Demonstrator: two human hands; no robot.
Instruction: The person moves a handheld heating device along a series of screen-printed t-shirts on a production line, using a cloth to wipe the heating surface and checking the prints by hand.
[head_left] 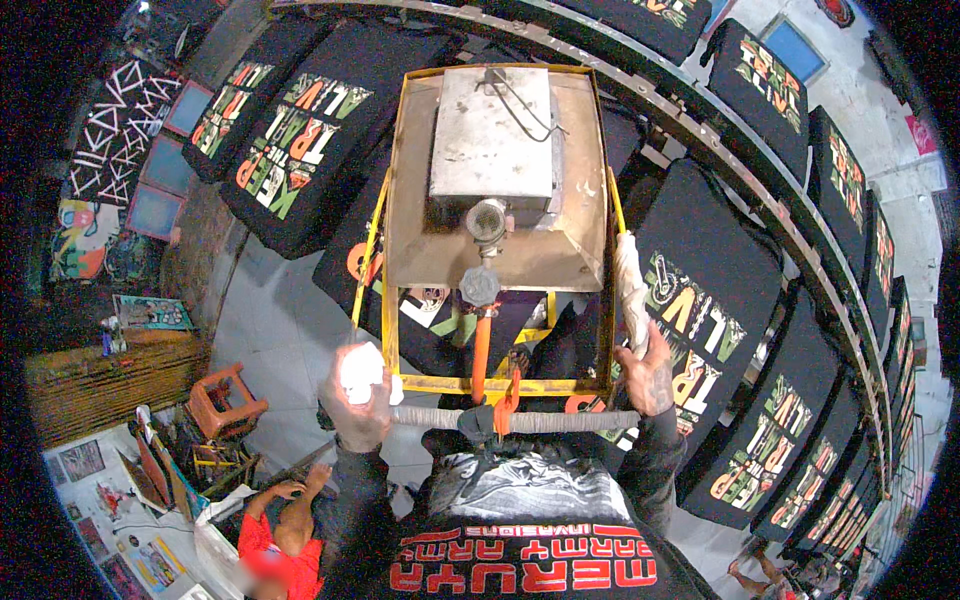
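Observation:
A boxy metal unit (490, 130) on a yellow frame (430, 385) fills the upper centre, with a round grey fitting and an orange hose (480, 355) below it. My left hand (355, 405) is closed on a white cloth-wrapped handle (362, 370) at the frame's left side. My right hand (650, 375) grips a pale cloth-wrapped handle (632, 285) on the right side. A grey wrapped crossbar (540, 422) runs between my hands, with orange and black pieces tied at its middle.
Printed black T-shirts (300, 140) lie on boards around the unit and along a curved rail (778, 205) to the right. At lower left are a brown plastic stool (220, 400), a wooden bench (120, 380) and a person in red (265, 530). Another person's hand appears at lower right.

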